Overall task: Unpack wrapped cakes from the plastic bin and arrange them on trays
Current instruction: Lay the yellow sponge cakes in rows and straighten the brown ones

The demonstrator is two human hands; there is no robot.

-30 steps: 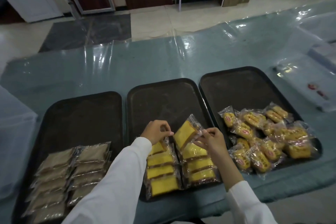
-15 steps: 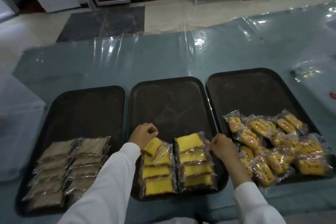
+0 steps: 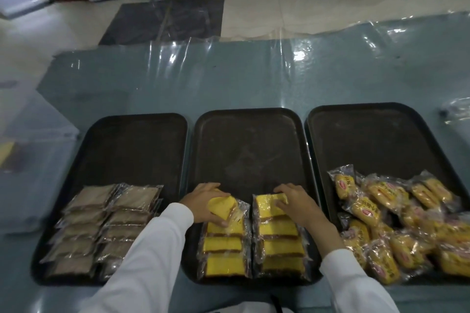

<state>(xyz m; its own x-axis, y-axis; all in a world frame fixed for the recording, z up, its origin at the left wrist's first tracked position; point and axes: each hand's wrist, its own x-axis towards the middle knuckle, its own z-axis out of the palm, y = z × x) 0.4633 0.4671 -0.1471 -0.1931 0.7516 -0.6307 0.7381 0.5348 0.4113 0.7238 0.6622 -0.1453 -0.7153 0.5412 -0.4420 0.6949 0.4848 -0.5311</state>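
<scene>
Fingers of the left hand (image 3: 203, 204) form a grip around a tilted yellow cake (image 3: 221, 207), its long axis askew above the left column; right hand (image 3: 295, 202) presses flat on the right column's top cake (image 3: 269, 202), middle tray (image 3: 250, 140).

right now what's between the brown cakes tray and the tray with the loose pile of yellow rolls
In the head view, the middle tray, holding two columns of yellow cake slices.

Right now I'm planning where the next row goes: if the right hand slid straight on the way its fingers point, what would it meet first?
The right hand rests on the top yellow cake, fingers pointing up-left. Beyond lies only bare middle tray floor, then probably its far rim; depth is uncertain.
</scene>
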